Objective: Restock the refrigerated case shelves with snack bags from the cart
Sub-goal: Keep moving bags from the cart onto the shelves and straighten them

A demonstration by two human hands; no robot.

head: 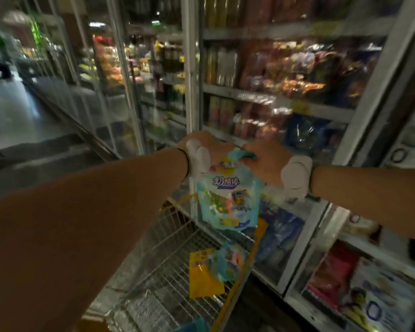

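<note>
The left hand (205, 149) and right hand (268, 161), fingers closed on its top edge, hold a teal snack bag (228, 200) above the wire cart (168, 271), facing the refrigerated case (273, 97).

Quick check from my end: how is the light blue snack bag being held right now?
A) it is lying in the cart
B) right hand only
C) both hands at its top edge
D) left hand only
C: the left hand and the right hand both grip the top of the light blue snack bag, which hangs above the wire cart.
</note>
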